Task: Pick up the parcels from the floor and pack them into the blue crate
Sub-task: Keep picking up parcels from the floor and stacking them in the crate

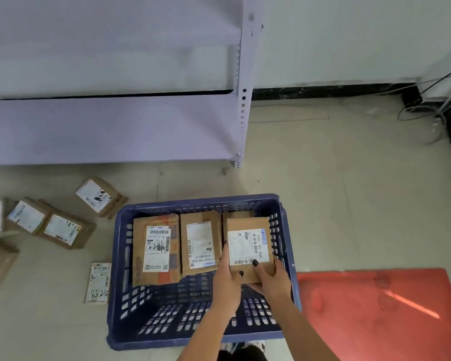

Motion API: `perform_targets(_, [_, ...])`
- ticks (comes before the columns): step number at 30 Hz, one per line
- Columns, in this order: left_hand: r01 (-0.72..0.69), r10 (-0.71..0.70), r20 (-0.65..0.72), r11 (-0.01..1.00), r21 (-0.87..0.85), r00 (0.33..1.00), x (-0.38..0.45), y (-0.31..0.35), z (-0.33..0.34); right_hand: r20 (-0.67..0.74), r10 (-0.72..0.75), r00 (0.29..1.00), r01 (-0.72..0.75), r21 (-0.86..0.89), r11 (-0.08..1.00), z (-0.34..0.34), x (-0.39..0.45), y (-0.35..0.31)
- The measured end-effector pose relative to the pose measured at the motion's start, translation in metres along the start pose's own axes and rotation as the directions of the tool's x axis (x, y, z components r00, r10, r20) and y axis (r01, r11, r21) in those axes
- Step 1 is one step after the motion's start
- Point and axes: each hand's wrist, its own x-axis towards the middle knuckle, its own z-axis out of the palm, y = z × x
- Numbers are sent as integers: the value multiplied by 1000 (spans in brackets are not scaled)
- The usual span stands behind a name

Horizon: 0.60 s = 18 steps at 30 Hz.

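The blue crate (pixel 120 256) stands on the floor in front of me. Inside it lie a large brown parcel (pixel 155 252) at the left and a smaller one (pixel 199 243) in the middle. At the crate's right side both hands hold a labelled brown parcel (pixel 248 246) over another box. My left hand (pixel 227 277) grips its left near edge and my right hand (pixel 270 278) its near right corner. Several more parcels lie on the floor left of the crate, among them one (pixel 99 196) near the shelf and a flat one (pixel 98 282) beside the crate.
A pale metal shelf unit (pixel 115 126) stands behind the crate, its post (pixel 242 100) close to the crate's far corner. A red mat (pixel 375 313) lies on the floor at the right. Cables (pixel 427 105) run along the far right wall.
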Motion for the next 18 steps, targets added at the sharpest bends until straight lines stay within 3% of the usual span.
perform_targets(5, [-51, 60, -58, 989, 140, 997, 52, -29, 20, 43, -1, 999, -1, 50, 999, 12, 57, 13])
perform_targets(10, [-111, 173, -216, 956, 271, 961, 95, -58, 38, 73, -10, 997, 6, 45, 999, 30, 112, 28])
perform_targets(18, [-63, 223, -198, 800, 596, 955, 112, -80, 48, 21, -56, 998, 57, -49, 997, 53, 138, 41])
